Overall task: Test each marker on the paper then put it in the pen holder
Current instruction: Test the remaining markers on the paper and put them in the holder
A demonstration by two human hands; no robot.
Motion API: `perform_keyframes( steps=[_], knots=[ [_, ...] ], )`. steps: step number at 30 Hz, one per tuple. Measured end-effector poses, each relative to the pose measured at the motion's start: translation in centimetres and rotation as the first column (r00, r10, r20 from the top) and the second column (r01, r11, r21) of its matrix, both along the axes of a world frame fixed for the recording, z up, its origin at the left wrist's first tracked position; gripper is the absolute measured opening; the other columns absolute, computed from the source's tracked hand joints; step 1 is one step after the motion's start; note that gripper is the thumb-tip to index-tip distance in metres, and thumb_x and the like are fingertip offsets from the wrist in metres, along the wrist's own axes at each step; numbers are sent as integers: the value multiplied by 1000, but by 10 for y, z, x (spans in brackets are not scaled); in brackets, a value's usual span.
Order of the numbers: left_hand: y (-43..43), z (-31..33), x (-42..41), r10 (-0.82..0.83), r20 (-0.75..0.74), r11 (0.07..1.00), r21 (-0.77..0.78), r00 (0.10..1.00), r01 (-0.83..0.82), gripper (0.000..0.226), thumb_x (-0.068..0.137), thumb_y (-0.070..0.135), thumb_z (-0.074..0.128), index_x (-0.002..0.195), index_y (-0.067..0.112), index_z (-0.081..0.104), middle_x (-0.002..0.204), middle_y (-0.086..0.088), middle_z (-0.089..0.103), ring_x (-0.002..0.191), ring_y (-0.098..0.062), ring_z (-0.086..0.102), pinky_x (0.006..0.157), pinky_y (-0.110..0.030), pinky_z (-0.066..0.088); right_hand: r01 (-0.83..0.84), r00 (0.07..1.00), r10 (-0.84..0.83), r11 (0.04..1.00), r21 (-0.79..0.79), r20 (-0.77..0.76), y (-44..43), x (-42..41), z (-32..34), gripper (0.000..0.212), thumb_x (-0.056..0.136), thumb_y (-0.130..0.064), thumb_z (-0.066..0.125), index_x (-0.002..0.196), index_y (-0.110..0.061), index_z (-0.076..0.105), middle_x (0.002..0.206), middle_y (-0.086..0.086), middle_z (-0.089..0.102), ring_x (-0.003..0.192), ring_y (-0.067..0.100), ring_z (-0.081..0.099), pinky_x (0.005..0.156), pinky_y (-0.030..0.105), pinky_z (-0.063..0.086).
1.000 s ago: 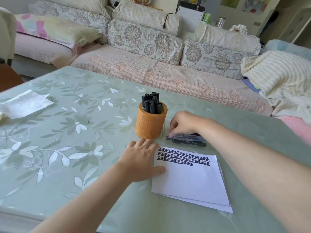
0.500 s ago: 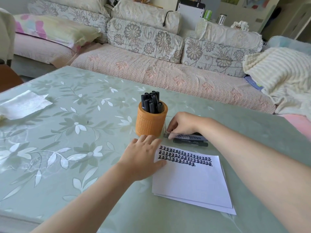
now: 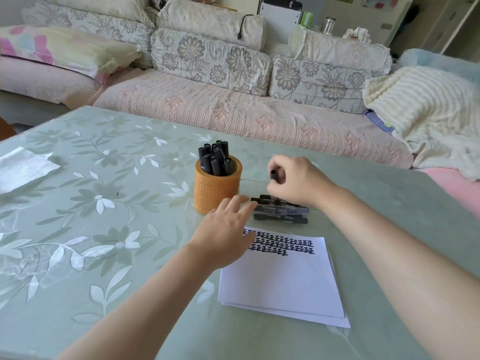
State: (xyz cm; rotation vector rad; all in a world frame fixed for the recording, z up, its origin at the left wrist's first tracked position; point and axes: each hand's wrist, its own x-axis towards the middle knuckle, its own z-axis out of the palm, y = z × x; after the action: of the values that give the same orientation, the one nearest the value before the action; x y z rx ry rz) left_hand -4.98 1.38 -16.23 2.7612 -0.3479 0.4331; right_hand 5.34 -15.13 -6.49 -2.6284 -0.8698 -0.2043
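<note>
An orange pen holder (image 3: 217, 188) stands mid-table with several black markers (image 3: 215, 158) upright in it. To its right lies a small pile of black markers (image 3: 280, 210). My right hand (image 3: 296, 181) hovers above that pile and grips one black marker (image 3: 274, 175), whose end sticks out past the fingers. My left hand (image 3: 226, 228) lies flat with straight fingers, covering the top left corner of the white paper (image 3: 283, 279), its fingertips reaching the pile. Rows of black marks (image 3: 284, 245) run across the paper's top.
The table (image 3: 91, 229) has a pale green floral cover. A white tissue (image 3: 22, 168) lies at its far left. Behind the table runs a sofa (image 3: 233, 110) with floral cushions, and a cream blanket (image 3: 426, 107) is heaped at the right.
My right hand has lifted off the marker pile with one marker in its grip. My left hand has slid forward, its fingertips now at the pile.
</note>
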Motion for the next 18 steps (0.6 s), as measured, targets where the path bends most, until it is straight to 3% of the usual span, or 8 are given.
perform_keyframes(
  steps=[3, 6, 10, 13, 16, 18],
  knots=[
    [-2, 5, -1, 27, 39, 1000, -16, 999, -26, 60, 92, 42, 51, 146, 25, 30, 145, 7, 32, 128, -17, 34, 100, -35, 42, 18, 993, -46, 971, 239, 110, -28, -20, -3, 16, 74, -11, 63, 77, -20, 49, 61, -5, 51, 54, 9, 44, 56, 22, 37],
    [-5, 13, -4, 46, 133, 997, -65, 990, -37, 62, 89, 36, 57, 144, 21, 33, 140, 5, 39, 124, -18, 39, 98, -37, 44, 82, 994, -108, 892, 444, 34, -51, -39, -11, 16, 80, -4, 59, 83, -19, 54, 61, -1, 54, 52, 9, 41, 55, 18, 33],
    [-13, 22, -10, 68, 260, 980, -197, 963, -16, 62, 88, 26, 62, 142, 14, 35, 134, -2, 43, 118, -21, 42, 101, -31, 38, 186, 962, -62, 862, 471, -266, -74, -62, -28, 39, 93, -4, 45, 108, -32, 67, 68, -5, 58, 49, 7, 40, 52, 18, 35],
    [-19, 26, -16, 18, 280, 989, -148, 960, 25, 55, 90, 27, 61, 140, 16, 40, 131, 0, 44, 115, -21, 44, 98, -29, 38, 210, 917, 8, 841, 499, -400, -83, -73, -39, 44, 95, -2, 41, 105, -33, 70, 70, -7, 55, 56, 14, 40, 55, 28, 34],
    [-24, 24, -20, -22, 271, 996, -78, 962, 44, 45, 92, 30, 57, 134, 18, 47, 121, 3, 51, 108, -20, 49, 87, -32, 46, 221, 875, 102, 786, 577, -474, -85, -79, -39, 44, 94, 4, 40, 104, -25, 71, 70, -2, 54, 61, 18, 40, 57, 29, 34],
    [-25, 24, -20, -27, 270, 992, -110, 962, 59, 31, 93, 30, 56, 121, 19, 57, 108, 5, 54, 97, -17, 52, 76, -32, 49, 221, 868, 85, 817, 533, -489, -86, -81, -39, 44, 94, 2, 41, 101, -29, 71, 70, -1, 56, 61, 15, 43, 61, 30, 37]
  ],
)
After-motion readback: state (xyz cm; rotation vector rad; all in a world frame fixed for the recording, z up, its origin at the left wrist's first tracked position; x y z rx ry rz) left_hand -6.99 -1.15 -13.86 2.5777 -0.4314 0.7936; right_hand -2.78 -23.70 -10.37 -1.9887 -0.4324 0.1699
